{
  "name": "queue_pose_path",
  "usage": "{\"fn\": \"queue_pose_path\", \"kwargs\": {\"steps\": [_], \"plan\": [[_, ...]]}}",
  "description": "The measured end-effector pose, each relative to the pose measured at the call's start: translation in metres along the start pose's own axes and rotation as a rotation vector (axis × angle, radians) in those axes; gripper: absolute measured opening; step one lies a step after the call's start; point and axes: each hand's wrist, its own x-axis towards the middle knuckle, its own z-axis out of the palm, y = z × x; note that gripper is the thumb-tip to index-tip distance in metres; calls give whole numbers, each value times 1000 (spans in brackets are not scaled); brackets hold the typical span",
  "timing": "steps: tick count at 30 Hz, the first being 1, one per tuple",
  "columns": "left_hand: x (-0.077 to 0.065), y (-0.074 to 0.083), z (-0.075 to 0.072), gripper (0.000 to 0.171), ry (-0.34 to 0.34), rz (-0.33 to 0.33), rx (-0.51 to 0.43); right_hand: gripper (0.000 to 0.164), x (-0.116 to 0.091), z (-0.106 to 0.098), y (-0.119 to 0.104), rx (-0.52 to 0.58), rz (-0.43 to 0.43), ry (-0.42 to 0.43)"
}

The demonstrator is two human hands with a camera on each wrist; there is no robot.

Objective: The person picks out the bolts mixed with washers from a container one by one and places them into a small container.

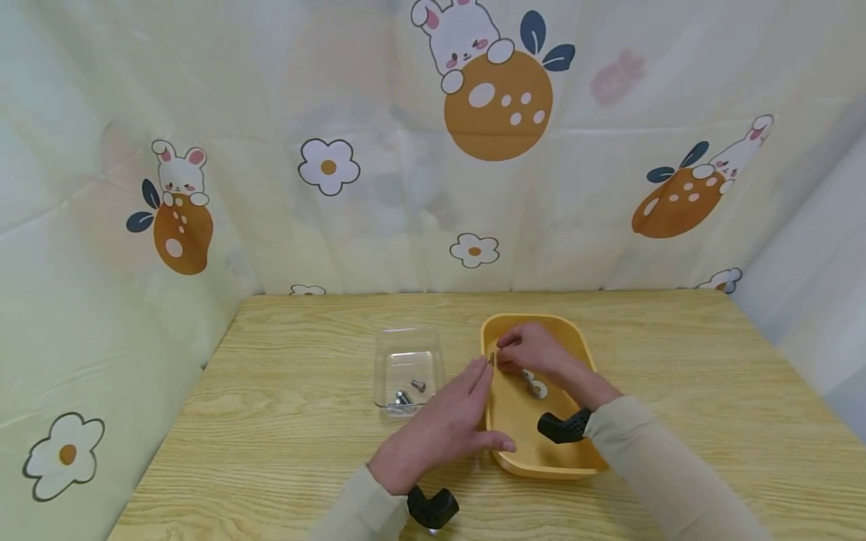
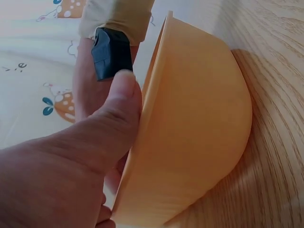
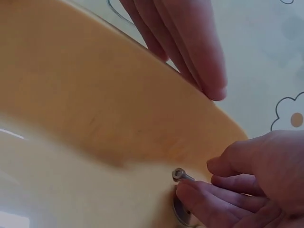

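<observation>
A yellow-orange bin (image 1: 541,471) stands on the table under both hands. Inside it, near the left wall, my right hand (image 1: 537,352) has curled fingers and pinches a small metal bolt (image 3: 178,174) at its fingertips. Partly behind those fingers in the right wrist view is a round washer (image 3: 180,211). Pale washers (image 1: 537,389) lie on the bin floor below the hand. My left hand (image 1: 449,421) rests along the bin's left rim with straight fingers together, its thumb reaching over the rim.
Left of the bin is a clear plastic box (image 1: 408,342) with several metal bolts (image 1: 404,398) in it. Black wrist-worn pieces show at the left wrist (image 1: 433,509) and right wrist (image 1: 564,427). A patterned curtain (image 1: 392,248) closes off the table's back edge.
</observation>
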Motion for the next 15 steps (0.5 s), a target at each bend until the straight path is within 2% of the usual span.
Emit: {"fn": "queue_pose_path", "kwargs": {"steps": [5,11,15], "plan": [[0,-1,1,114,2,23,33,30,4,5,0,-32,-16,-5],[-1,-1,1,115,7,26,21,26,4,7,-1,-148,-47,-4],[-2,-2,2,115,18,37,25,27,4,8,-1,-137,-34,-18]]}}
